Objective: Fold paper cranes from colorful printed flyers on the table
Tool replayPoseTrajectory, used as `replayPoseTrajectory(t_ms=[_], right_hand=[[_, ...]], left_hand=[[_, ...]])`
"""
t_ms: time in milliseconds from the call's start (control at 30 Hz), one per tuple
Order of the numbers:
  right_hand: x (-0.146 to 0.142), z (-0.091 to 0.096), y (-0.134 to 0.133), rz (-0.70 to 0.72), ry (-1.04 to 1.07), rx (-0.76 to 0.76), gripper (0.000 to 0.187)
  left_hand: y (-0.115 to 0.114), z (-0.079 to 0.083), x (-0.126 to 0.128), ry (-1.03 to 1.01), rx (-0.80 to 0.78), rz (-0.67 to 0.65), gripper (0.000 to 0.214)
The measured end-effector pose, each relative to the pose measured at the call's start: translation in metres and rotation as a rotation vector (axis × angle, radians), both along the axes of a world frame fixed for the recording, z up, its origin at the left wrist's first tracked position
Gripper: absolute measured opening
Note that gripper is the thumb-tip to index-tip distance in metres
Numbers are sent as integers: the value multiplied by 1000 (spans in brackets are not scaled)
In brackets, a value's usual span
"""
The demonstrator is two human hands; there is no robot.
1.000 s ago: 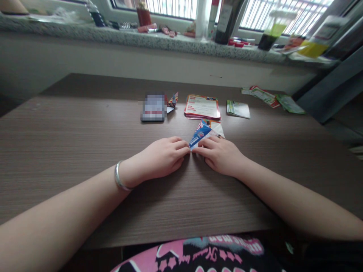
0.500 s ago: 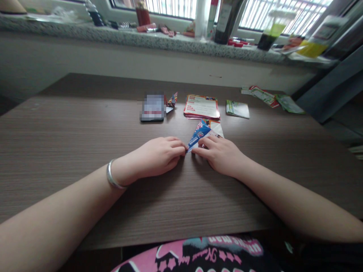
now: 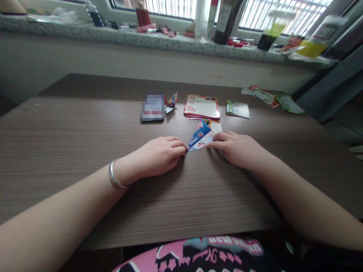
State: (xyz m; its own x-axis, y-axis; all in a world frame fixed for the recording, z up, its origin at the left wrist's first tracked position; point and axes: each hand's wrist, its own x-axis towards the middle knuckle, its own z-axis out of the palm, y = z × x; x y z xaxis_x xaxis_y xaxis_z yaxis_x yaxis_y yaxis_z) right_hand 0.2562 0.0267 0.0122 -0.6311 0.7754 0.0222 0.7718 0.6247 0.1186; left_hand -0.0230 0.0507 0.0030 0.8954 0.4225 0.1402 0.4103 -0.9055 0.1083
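Observation:
A folded piece of printed paper (image 3: 202,135), blue, white and red, lies flat on the brown wooden table (image 3: 85,128) as a pointed triangle. My left hand (image 3: 159,155), with a silver bangle on its wrist, is curled and pinches the paper's near left tip. My right hand (image 3: 241,148) lies on the paper's right edge, fingers pressed together and pressing it down to the table.
Behind the paper lie a dark phone (image 3: 153,107), a small folded paper figure (image 3: 171,102), a stack of red leaflets (image 3: 202,107), a green-white leaflet (image 3: 237,108) and more leaflets (image 3: 266,95) at the far right. A cluttered stone windowsill (image 3: 170,39) holds bottles.
My right hand has slid to the right along the paper's edge, uncovering more of the folded triangle. My left hand stays on the tip.

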Motion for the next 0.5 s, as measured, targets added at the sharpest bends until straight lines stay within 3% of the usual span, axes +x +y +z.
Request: replayPoseTrajectory(t_ms=[500], right_hand=[[15,3,13,-257,3,0,33]], left_hand=[[3,-5,-3,-74,-22,-4,23]])
